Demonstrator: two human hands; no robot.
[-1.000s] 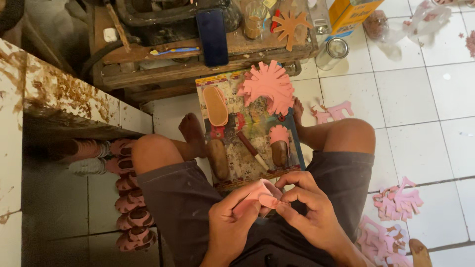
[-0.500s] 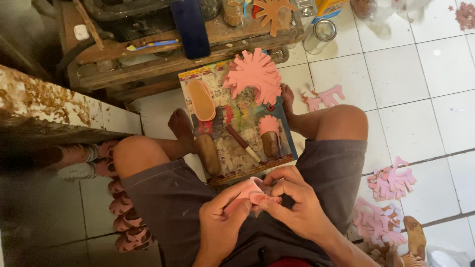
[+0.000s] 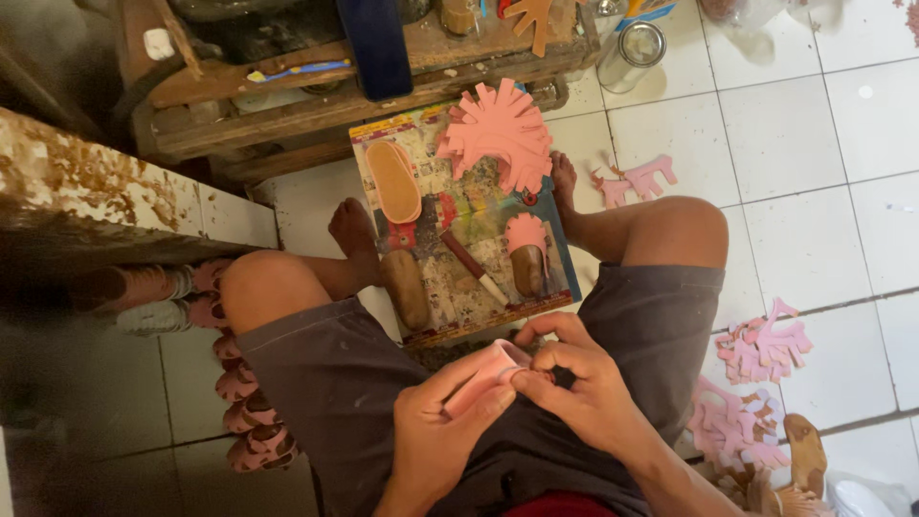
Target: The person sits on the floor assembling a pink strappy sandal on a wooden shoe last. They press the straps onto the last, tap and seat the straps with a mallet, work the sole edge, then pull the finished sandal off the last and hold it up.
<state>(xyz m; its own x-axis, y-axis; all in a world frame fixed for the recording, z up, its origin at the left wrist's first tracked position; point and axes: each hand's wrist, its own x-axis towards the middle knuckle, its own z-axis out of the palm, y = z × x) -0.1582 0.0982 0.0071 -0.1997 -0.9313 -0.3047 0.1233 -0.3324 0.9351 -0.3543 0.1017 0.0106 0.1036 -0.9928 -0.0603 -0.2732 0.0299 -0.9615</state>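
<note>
Both hands have drifted a little lower over the lap since a moment ago, the pink piece (image 3: 483,376) kept between them. Left hand (image 3: 442,428) grips it from below, thumb on top, while right hand (image 3: 579,388) pinches its upper edge. It sits just short of the printed board (image 3: 459,225), where a fan of pink cutouts (image 3: 498,134) lies.
</note>
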